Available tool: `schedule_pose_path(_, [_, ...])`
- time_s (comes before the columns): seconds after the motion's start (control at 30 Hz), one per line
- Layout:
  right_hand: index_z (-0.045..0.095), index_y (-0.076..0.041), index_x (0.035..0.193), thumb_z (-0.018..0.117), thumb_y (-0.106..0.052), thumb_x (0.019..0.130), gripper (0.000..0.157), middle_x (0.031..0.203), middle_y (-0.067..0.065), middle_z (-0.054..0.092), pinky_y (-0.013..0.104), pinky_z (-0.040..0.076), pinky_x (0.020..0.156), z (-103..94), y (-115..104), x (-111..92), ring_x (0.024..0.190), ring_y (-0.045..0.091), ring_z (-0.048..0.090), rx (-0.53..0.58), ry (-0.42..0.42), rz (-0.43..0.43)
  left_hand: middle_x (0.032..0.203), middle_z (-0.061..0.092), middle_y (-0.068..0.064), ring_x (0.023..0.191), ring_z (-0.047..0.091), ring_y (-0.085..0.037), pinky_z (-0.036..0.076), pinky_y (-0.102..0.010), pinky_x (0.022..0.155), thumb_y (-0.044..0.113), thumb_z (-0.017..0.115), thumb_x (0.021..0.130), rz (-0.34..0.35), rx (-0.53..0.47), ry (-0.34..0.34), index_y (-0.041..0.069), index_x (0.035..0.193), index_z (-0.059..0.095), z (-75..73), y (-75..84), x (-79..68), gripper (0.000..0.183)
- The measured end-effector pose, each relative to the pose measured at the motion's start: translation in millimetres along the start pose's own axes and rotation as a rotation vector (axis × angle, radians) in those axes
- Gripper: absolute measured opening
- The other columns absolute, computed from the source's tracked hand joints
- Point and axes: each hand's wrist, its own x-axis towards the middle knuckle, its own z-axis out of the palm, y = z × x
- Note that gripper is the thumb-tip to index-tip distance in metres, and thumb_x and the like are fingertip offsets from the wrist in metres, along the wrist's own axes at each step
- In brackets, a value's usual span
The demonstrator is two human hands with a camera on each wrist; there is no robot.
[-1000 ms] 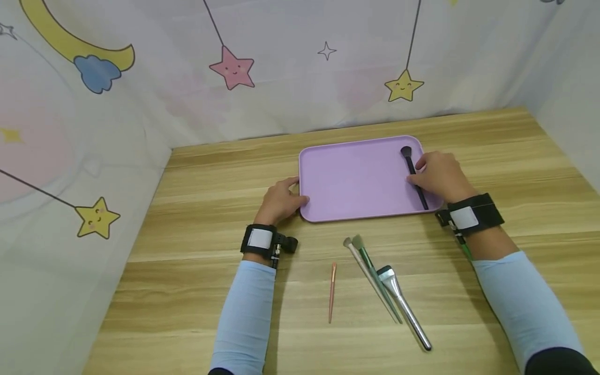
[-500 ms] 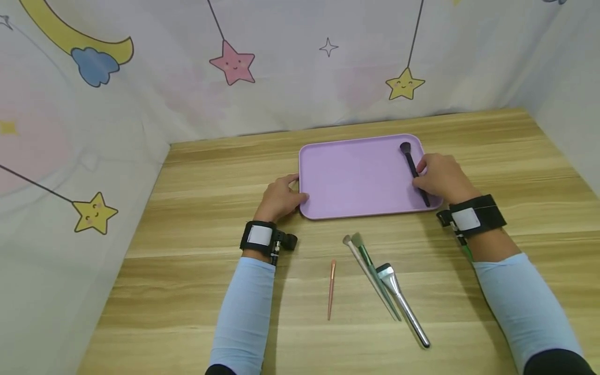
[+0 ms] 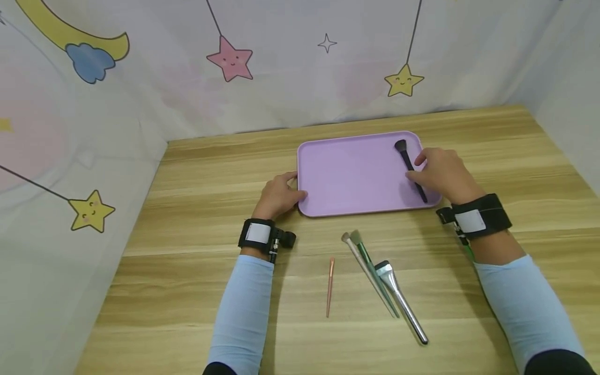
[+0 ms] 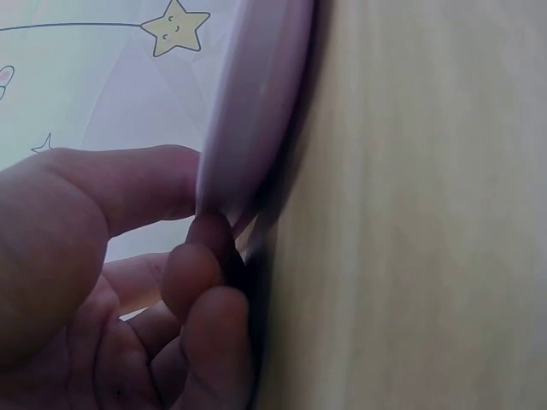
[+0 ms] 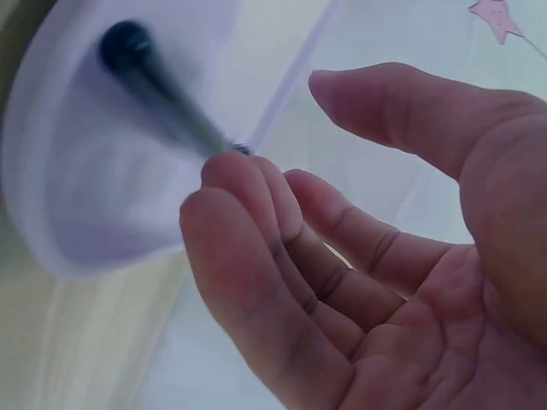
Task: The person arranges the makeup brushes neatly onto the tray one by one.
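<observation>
A lilac tray (image 3: 351,174) lies on the table. My left hand (image 3: 277,197) pinches its left rim near the front corner, thumb on top and fingers below, as the left wrist view shows at the tray edge (image 4: 252,102). Along the tray's right side lies a black makeup brush (image 3: 403,152), bristles pointing away. Over that side is my right hand (image 3: 442,172), its thumb reaching across the handle in the head view. In the right wrist view the thumb stands well apart from the loosely bent fingers, with the brush (image 5: 158,85) beyond them; whether they touch it cannot be told.
In front of the tray lie more brushes: a small rose-coloured one (image 3: 330,288), a pale-handled one (image 3: 365,268), a green one (image 3: 372,271) next to it, and a wide silver one (image 3: 405,304). Behind the table hangs a white cloth (image 3: 300,94) with printed stars.
The black brush's bristle end has shifted slightly left on the tray, with my right thumb moving a little the same way. My left hand keeps its hold on the rim.
</observation>
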Motion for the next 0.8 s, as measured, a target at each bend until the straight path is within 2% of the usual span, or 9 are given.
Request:
schedule_pose_path(0.23, [0.059,0.005,0.104,0.067,-0.029,0.081,0.041,0.068,0.012,0.060,0.036,0.045,0.048,-6.7,-13.0,-11.0,0.059,0.023,0.053,0.029,-0.027,-0.001,0.070,0.061,-0.006,0.056,0.056,-0.018,0.043,-0.029,0.049,0.031,0.067,0.081,-0.003,-0.007,0.002,0.019,0.137,0.045,1.1,-0.8,2.1,0.062])
schedule_pose_path(0.4, [0.060,0.004,0.104,0.067,-0.030,0.081,0.041,0.073,0.014,0.061,0.036,0.045,0.049,-7.7,-16.2,-15.2,0.061,0.023,0.054,0.038,-0.030,-0.016,0.070,0.062,-0.006,0.055,0.057,-0.018,0.043,-0.029,0.047,0.031,0.066,0.081,-0.004,-0.013,0.002,0.019,0.138,0.045,1.7,-1.0,2.7,0.062])
schedule_pose_path(0.6, [0.061,0.004,0.102,0.066,-0.029,0.081,0.039,0.065,0.010,0.060,0.036,0.044,0.048,-8.0,-19.3,-16.5,0.057,0.022,0.053,0.027,-0.034,-0.041,0.071,0.062,-0.007,0.055,0.056,-0.019,0.042,-0.029,0.047,0.031,0.066,0.081,-0.011,-0.022,0.003,0.020,0.137,0.045,1.6,-0.7,2.4,0.061])
schedule_pose_path(0.8, [0.061,0.003,0.102,0.066,-0.031,0.081,0.040,0.075,0.015,0.062,0.037,0.046,0.049,-8.4,-23.2,-19.6,0.060,0.022,0.055,0.035,-0.039,-0.053,0.073,0.062,-0.006,0.058,0.056,-0.018,0.042,-0.028,0.049,0.031,0.066,0.082,-0.007,-0.006,-0.001,0.019,0.138,0.045,2.1,-0.3,3.4,0.061])
